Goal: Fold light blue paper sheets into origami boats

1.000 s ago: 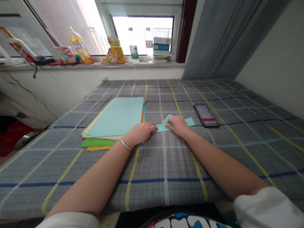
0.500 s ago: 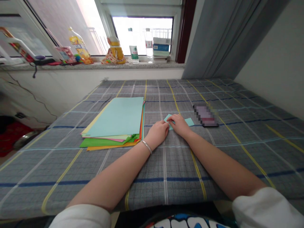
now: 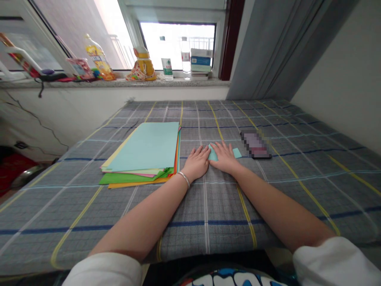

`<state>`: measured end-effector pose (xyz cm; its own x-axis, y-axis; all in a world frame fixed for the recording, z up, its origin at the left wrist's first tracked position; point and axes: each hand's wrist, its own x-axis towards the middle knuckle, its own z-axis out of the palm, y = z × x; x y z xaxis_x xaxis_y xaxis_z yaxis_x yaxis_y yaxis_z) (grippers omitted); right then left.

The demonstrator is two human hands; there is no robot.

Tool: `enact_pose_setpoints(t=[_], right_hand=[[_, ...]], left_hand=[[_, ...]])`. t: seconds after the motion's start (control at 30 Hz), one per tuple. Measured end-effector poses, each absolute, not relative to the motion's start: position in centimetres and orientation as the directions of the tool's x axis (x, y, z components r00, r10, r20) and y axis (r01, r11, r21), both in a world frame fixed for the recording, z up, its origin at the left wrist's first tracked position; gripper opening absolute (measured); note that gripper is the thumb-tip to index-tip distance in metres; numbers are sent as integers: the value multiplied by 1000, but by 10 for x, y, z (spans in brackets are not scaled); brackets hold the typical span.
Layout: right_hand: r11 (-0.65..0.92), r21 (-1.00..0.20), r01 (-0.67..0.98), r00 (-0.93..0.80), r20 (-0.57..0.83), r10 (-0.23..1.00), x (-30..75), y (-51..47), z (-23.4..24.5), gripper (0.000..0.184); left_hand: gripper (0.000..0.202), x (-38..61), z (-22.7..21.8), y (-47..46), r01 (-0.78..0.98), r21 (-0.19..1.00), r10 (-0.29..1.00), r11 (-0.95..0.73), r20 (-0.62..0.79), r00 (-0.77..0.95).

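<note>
A small folded piece of light blue paper (image 3: 237, 152) lies on the grey checked cloth (image 3: 208, 206). My left hand (image 3: 197, 161) and my right hand (image 3: 224, 157) lie flat on it side by side, fingers stretched out, covering most of it. Only its right end and a strip between the hands show. A silver bracelet is on my left wrist.
A stack of coloured paper sheets (image 3: 144, 153), light blue on top, lies just left of my hands. A blurred dark flat object (image 3: 256, 144) sits to the right. Bottles and boxes stand on the windowsill (image 3: 119, 82) behind. A grey curtain hangs at the back right.
My left hand slid right from the stack's edge to meet my right hand. The blue paper was folded shorter, and both hands now press flat on it.
</note>
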<state>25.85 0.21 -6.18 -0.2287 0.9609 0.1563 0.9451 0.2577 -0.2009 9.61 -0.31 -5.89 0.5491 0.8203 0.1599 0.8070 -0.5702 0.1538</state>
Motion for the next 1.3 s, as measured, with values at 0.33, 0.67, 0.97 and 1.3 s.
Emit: enact_pose_setpoints(t=[0.33, 0.67, 0.97, 1.3], right_hand=[[192, -188, 963, -175, 102, 979, 267, 5, -59, 84], [143, -173, 974, -136, 53, 989, 279, 4, -53, 88], [121, -186, 975, -127, -21, 992, 272, 2, -47, 93], [-10, -271, 962, -9, -72, 997, 301, 6, -44, 96]], left_hand=[[51, 95, -54, -6, 815, 103, 819, -570, 148, 555], [52, 98, -50, -7, 836, 132, 846, -532, 121, 519], [54, 99, -48, -8, 853, 131, 862, -506, 102, 496], [57, 97, -46, -6, 840, 201, 863, -504, 100, 495]])
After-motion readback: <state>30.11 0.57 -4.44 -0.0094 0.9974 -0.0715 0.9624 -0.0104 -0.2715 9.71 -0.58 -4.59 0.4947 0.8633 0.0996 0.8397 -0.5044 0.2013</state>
